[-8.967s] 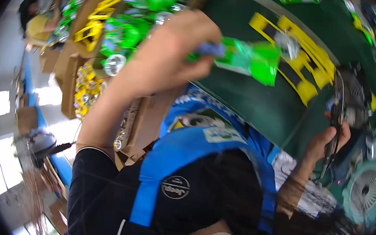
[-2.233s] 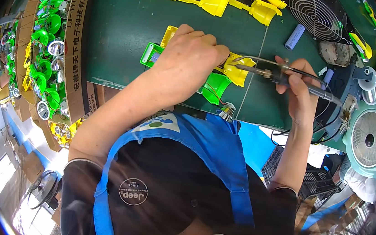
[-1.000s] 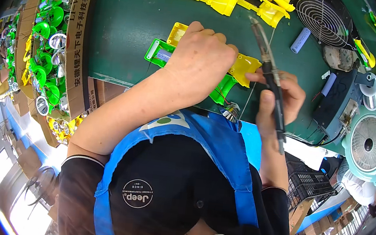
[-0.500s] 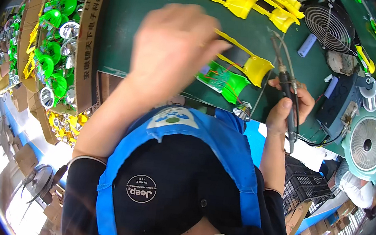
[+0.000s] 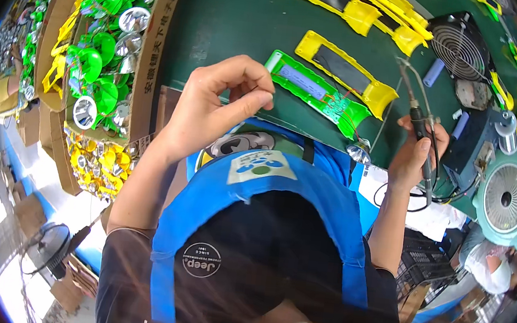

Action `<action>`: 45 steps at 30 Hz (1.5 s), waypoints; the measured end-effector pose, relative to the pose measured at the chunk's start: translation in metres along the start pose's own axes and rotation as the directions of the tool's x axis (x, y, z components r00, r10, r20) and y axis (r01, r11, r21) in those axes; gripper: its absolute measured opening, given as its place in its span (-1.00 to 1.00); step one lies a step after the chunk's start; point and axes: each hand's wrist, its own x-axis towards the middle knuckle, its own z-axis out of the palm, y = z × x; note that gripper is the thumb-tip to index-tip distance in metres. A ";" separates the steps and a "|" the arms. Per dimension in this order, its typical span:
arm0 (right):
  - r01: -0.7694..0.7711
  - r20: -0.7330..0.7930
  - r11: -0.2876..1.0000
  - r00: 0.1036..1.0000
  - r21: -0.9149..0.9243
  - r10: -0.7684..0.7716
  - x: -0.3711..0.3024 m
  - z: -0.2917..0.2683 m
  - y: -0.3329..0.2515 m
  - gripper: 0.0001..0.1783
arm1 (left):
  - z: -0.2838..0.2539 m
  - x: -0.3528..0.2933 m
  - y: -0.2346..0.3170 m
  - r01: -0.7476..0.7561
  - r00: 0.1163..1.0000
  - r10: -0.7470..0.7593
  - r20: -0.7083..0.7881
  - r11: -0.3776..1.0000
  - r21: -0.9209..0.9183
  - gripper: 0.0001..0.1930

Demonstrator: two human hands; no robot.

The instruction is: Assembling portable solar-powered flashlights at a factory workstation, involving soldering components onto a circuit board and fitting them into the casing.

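Observation:
My right hand (image 5: 411,157) is wrapped round a soldering iron (image 5: 419,121), its thin metal tip pointing away from me. To its left lies a green plastic housing (image 5: 306,69) holding a blue cylindrical battery cell (image 5: 303,80), a small green circuit board (image 5: 337,105) and thin red wires. A shiny reflector (image 5: 359,152) sits at the housing's near end, by the table edge. My left hand (image 5: 223,104) is pinched just left of the housing; what its fingertips hold is too small to make out. Behind the housing lies a yellow housing half (image 5: 349,73) with a dark inner strip.
More yellow housings (image 5: 356,11) lie at the far side. On the right stand a black fan (image 5: 462,47), a loose blue cell (image 5: 433,73), a dark blue soldering station (image 5: 471,143) and a pale green fan (image 5: 507,197). Left, a cardboard box (image 5: 155,56) holds green parts and reflectors.
My left hand has drawn back toward me and left from over the housings, uncovering the green housing and its cell. The right hand still holds the soldering iron.

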 end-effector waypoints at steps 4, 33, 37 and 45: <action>-0.260 0.144 0.960 0.959 0.100 0.244 -0.003 -0.009 -0.012 -0.55 | 0.005 0.025 0.000 -0.347 0.932 0.309 0.187 0.910 0.225 -0.87; -0.543 0.407 0.833 0.741 -0.105 0.534 0.033 -0.013 -0.024 -0.77 | 0.059 0.056 0.004 -0.443 0.895 0.267 0.356 0.611 0.656 -0.87; -0.465 0.441 0.873 0.758 -0.150 0.480 0.031 -0.019 -0.020 -0.75 | 0.059 0.055 0.003 -0.440 0.897 0.262 0.357 0.612 0.657 -0.87; -0.432 0.275 0.899 0.875 0.069 0.399 0.019 -0.028 -0.013 -0.64 | 0.062 0.056 0.003 -0.440 0.897 0.266 0.353 0.606 0.662 -0.86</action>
